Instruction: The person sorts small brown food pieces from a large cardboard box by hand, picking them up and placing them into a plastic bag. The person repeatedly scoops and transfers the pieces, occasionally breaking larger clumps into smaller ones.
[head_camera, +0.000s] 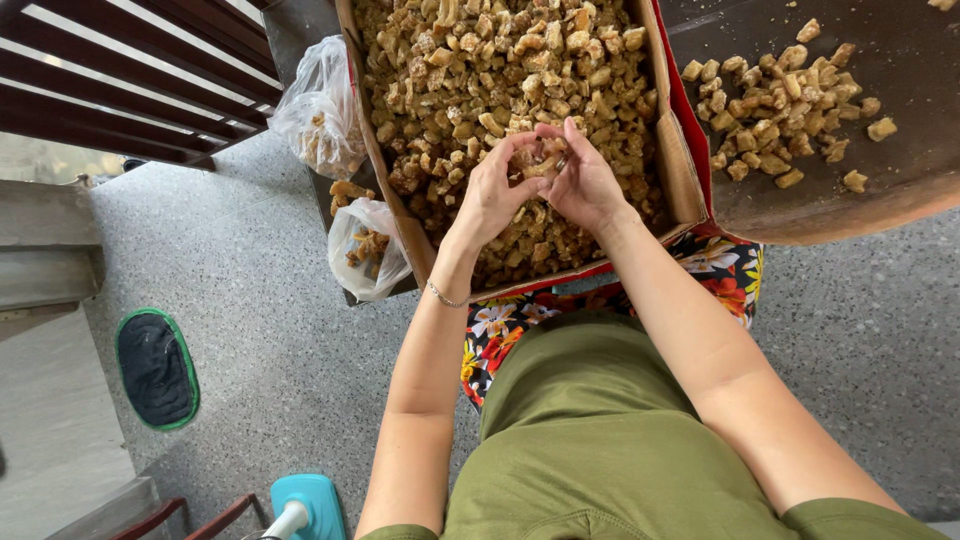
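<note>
Small tan chunk (541, 160) pinched between my left hand (492, 190) and right hand (585, 182), fingertips closed on it, above the cardboard box (686, 170) heaped with the same. Looks light, dry, crumbly, so I grip the edges gently. Wooden tray (900, 170) just right, bags (318, 105) left.

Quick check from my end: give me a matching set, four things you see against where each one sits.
Things:
1. cardboard box
2. small pile of chunks
3. clear plastic bags
4. dark oval mat

Places:
A. on the floor, far left
B. on the dark tray, upper right
C. under both hands, full of brown chunks
D. just left of the box

Pairs: 1-C, 2-B, 3-D, 4-A. The left hand and right hand meet over the box, pinching one chunk.
</note>
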